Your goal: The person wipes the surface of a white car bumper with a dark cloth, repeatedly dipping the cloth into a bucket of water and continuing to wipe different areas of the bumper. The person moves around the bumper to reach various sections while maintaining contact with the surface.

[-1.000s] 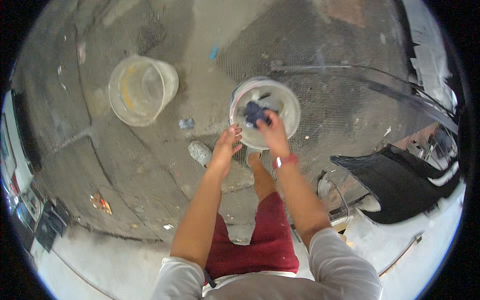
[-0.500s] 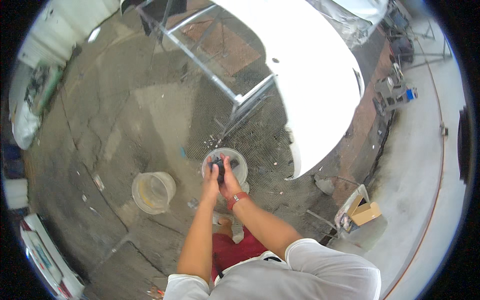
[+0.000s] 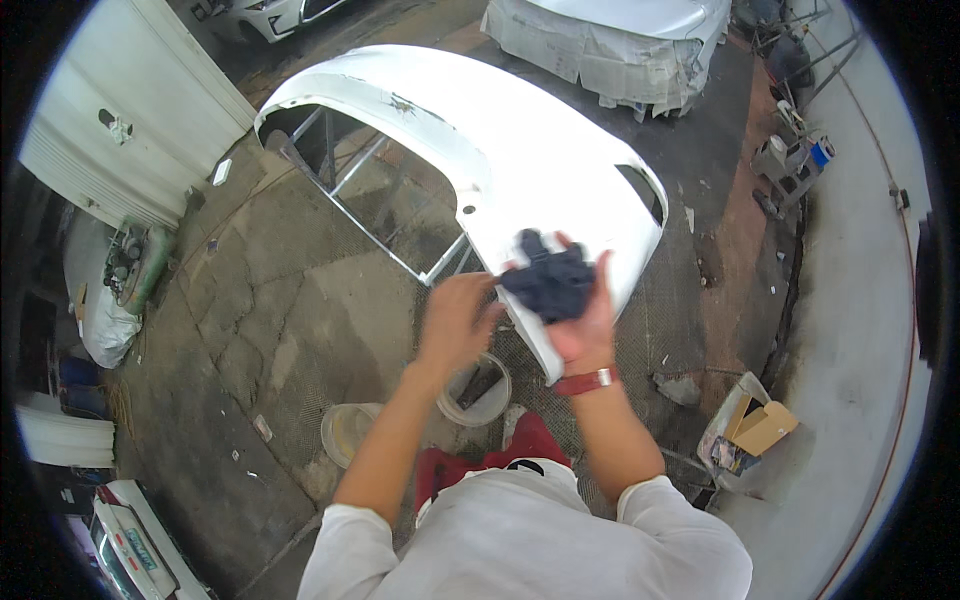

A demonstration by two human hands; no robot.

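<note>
A crumpled dark navy cloth (image 3: pixel 550 285) lies bunched on the palm of my right hand (image 3: pixel 585 340), with the fingers and thumb around its edges. My left hand (image 3: pixel 460 325) is just left of it, its fingertips at the cloth's edge. That hand is smeared by motion, so its grip does not show. Both are raised over the near end of a white car fender (image 3: pixel 520 150), which has a bare patch along its upper rim. Below sits a round clear bucket (image 3: pixel 507 395) with something dark inside. Beside it, a second whitish bucket (image 3: pixel 335 430) is partly covered by my left forearm.
A metal stand (image 3: pixel 375 235) carries the fender. At right, a chair (image 3: pixel 725 470) holds an open cardboard box (image 3: pixel 765 428) near the wall. A masked car (image 3: pixel 610 50) stands at the back, and a green compressor (image 3: pixel 150 270) at far left.
My hands have come up from over the clear bucket toward the fender and parted. The dark cloth, squeezed between both hands before, is now spread more loosely on my right hand.
</note>
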